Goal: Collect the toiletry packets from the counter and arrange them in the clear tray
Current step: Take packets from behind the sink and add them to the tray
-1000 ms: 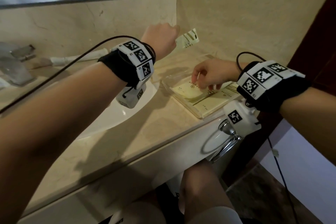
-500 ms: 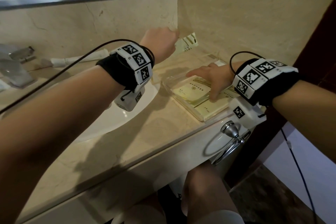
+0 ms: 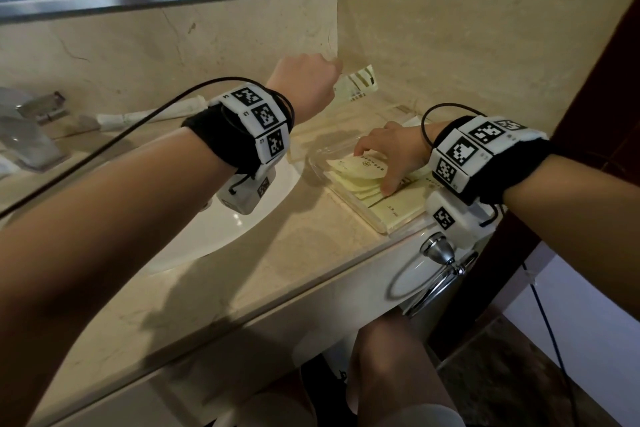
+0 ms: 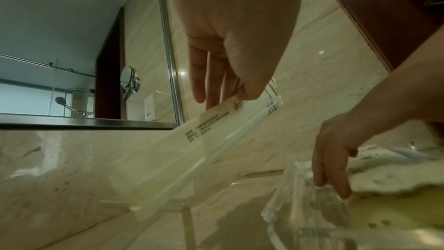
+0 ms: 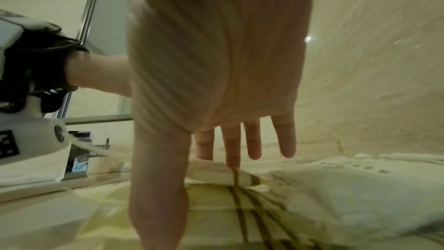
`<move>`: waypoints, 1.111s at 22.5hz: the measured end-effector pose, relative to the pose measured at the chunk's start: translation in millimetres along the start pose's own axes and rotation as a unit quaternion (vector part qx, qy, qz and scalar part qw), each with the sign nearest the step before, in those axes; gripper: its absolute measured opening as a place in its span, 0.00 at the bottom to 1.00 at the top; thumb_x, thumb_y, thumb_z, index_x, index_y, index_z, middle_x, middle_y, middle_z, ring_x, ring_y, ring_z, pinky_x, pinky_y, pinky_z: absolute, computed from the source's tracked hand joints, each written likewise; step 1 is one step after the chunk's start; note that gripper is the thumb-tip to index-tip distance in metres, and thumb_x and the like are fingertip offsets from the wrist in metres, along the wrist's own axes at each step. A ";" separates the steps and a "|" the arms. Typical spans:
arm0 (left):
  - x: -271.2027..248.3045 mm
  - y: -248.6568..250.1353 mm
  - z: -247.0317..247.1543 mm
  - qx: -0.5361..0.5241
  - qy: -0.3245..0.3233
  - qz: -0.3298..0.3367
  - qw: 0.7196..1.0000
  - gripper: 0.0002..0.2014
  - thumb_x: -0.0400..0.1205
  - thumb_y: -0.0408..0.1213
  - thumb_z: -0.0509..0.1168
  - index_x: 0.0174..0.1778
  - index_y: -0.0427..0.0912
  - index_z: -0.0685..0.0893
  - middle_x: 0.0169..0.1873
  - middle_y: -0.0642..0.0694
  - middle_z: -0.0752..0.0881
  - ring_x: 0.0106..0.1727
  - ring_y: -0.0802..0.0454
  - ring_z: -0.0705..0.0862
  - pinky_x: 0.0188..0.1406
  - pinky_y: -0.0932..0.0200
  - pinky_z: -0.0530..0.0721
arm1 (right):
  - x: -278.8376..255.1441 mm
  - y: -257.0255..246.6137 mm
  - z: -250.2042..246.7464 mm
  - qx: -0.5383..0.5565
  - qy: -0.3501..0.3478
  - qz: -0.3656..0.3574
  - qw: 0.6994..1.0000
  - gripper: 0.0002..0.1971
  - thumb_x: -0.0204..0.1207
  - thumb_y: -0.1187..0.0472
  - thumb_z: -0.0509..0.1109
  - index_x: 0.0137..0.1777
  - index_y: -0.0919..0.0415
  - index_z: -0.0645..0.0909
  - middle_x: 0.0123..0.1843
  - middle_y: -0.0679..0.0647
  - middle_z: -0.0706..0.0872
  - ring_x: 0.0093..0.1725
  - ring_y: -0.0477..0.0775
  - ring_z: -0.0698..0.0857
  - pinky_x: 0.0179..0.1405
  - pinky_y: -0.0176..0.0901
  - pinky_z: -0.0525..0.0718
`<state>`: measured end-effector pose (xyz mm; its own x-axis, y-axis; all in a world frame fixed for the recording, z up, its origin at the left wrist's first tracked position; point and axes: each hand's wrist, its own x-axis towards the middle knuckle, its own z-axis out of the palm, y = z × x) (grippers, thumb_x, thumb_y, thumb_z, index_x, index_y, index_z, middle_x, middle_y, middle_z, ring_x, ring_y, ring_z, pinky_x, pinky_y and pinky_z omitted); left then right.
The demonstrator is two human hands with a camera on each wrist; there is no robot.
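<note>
My left hand (image 3: 330, 78) is raised near the back corner and pinches a long pale-yellow packet (image 3: 360, 84) that slants down toward the counter. The left wrist view shows thumb and fingers of that hand (image 4: 230, 100) gripping the packet (image 4: 204, 149) at its upper end. The clear tray (image 3: 377, 228) sits at the counter's right end and holds several yellow packets (image 3: 349, 174). My right hand (image 3: 381, 166) lies on them with straight, spread fingers, thumb toward me. In the right wrist view this hand (image 5: 240, 140) rests flat on the packets (image 5: 264, 197).
A white sink basin (image 3: 225, 229) lies left of the tray, with a chrome faucet (image 3: 24, 139) at the far left. A white tube (image 3: 152, 113) lies along the back wall. A chrome towel ring (image 3: 436, 274) hangs below the counter edge. Walls close the corner behind the tray.
My right hand went from pinching a round packet over the tray to lying flat on the packets. The left hand keeps the long packet raised in about the same place.
</note>
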<state>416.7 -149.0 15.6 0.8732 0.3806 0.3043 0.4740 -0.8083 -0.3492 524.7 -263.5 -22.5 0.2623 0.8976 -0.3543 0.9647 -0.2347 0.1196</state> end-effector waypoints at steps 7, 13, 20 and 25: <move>-6.5 -1.5 -8.9 -0.011 -0.002 -0.007 1.000 0.14 0.85 0.29 0.49 0.63 0.30 0.74 0.49 0.29 0.84 0.46 0.33 0.83 0.34 0.50 0.69 | -11.3 4.4 -11.3 0.029 -0.022 0.005 0.999 0.45 0.66 0.51 0.78 0.80 0.45 0.56 0.76 0.52 0.68 0.74 0.58 0.67 0.73 0.54 0.71; -19.9 12.3 -32.4 0.077 0.014 0.050 0.996 0.12 0.84 0.28 0.49 0.55 0.29 0.76 0.43 0.32 0.86 0.35 0.38 0.76 0.31 0.52 0.66 | -33.4 15.1 -27.3 0.520 0.142 -0.008 0.842 0.18 0.80 0.54 0.64 0.69 0.55 0.75 0.55 0.49 0.87 0.51 0.49 0.84 0.55 0.45 0.79; -24.9 49.3 -39.1 0.120 0.037 0.137 0.983 0.14 0.87 0.29 0.48 0.57 0.32 0.78 0.47 0.37 0.87 0.46 0.36 0.86 0.35 0.52 0.70 | -29.3 8.1 -10.6 0.724 0.271 0.056 0.632 0.14 0.82 0.56 0.56 0.40 0.60 0.79 0.24 0.50 0.88 0.29 0.49 0.84 0.31 0.37 0.82; -19.7 50.7 -25.8 -0.002 0.085 0.106 0.991 0.14 0.86 0.40 0.48 0.52 0.37 0.76 0.35 0.46 0.82 0.30 0.45 0.74 0.21 0.61 0.63 | -38.0 23.3 -2.8 0.722 0.340 0.148 0.585 0.11 0.80 0.65 0.57 0.36 0.60 0.76 0.30 0.53 0.83 0.17 0.41 0.79 0.24 0.34 0.81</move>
<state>420.7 -209.1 14.8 0.9215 0.1207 0.3691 0.2808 -0.8636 -0.4188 537.1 -301.9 -3.7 0.8260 0.5636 -0.0073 0.0235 -0.0474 -0.9986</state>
